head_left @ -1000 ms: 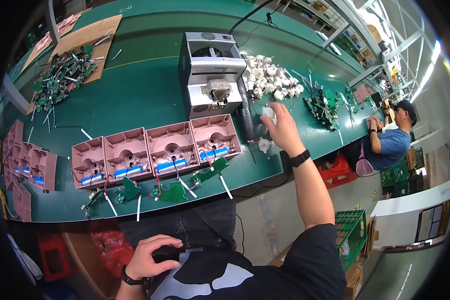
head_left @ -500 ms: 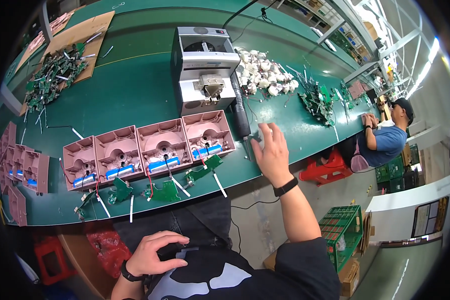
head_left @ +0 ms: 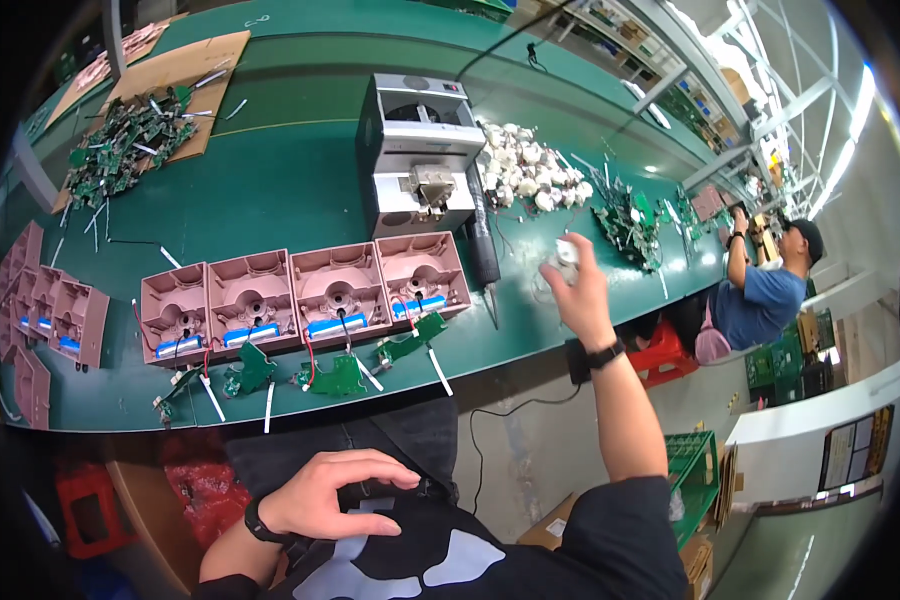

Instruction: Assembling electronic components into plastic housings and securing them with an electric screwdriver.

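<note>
My right hand (head_left: 585, 295) is over the table, right of the soldering iron (head_left: 482, 245), its thumb and fingers closed on a small white plastic part (head_left: 567, 252); thin wires seem to trail below it. Near my body, my left hand (head_left: 338, 492) hangs below the table edge, fingers apart and holding nothing. Before me stands a row of several pink plastic housings (head_left: 251, 262), each with a blue cylindrical battery (head_left: 335, 326) inside. Green circuit boards (head_left: 338, 377) lie along their near side, some joined by red and black wires.
A grey machine (head_left: 425, 150) stands behind the housings. Right of it lie a pile of white parts (head_left: 530, 170) and a heap of circuit boards (head_left: 625, 222). More boards (head_left: 130, 140) rest on cardboard at far left, above other pink housings (head_left: 65, 315). A co-worker (head_left: 760, 295) sits at right.
My right hand has shifted right, and a white part now shows between its fingers. The left hand has moved slightly right. The co-worker's hands have risen. The view has tilted a little.
</note>
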A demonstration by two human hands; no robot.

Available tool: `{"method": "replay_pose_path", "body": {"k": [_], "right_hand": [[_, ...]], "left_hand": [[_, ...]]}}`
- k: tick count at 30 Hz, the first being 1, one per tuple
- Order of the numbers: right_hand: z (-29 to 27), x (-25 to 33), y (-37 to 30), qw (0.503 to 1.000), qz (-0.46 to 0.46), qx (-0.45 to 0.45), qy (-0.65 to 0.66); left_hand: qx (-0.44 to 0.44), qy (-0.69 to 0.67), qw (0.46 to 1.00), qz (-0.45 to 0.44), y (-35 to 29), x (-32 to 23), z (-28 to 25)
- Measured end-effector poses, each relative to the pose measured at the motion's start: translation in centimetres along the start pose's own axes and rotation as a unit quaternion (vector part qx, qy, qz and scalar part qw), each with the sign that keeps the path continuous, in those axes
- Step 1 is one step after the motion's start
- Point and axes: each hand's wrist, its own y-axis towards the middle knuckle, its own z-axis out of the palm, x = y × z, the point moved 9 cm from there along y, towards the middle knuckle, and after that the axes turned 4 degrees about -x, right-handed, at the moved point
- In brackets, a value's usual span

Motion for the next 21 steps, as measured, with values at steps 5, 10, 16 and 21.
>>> {"method": "replay_pose_path", "body": {"k": [5, 10, 16, 21], "right_hand": [[-1.3, 13.1, -5.9, 0.971, -0.171, 0.047, 0.164], [6.7, 19.5, -13.6, 0.912, -0.232, 0.219, 0.258], [8.3, 20.3, -15.1, 0.903, -0.246, 0.27, 0.226], [8.3, 21.4, -17.3, 0.894, -0.307, 0.277, 0.172]], "left_hand": [[-0.082, -0.341, 0.935, -0.053, 2.2, 2.0, 1.0], [-0.123, -0.588, 0.782, -0.163, 4.5, 4.6, 3.4], [-0.186, -0.636, 0.711, -0.236, 2.5, 8.0, 3.8], [-0.193, -0.644, 0.711, -0.205, 1.5, 9.2, 3.7]]}}
